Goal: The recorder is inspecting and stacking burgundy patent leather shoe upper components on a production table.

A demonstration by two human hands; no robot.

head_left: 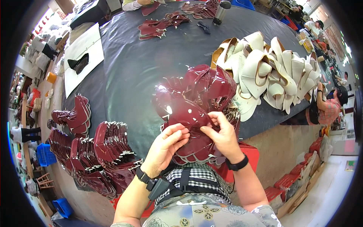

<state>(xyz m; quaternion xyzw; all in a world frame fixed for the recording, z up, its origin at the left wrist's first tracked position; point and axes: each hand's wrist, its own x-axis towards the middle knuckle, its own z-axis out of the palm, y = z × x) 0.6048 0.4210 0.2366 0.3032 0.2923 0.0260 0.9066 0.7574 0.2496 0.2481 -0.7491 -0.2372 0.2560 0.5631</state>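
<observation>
Both my hands grip one glossy dark red leather shoe piece (187,113) above a stack of like pieces (196,149) at the table's near edge. My left hand (166,145) pinches its lower left edge. My right hand (223,132) holds its right side, thumb on top. Behind it rises a heap of the same shiny dark red pieces (206,85).
A black-covered table (143,64) carries rows of dark red pieces (98,151) at my left, a pile of cream shoe uppers (264,68) at the right, more red pieces (159,26) and a metal flask (221,11) far off. A person (329,106) sits to the right.
</observation>
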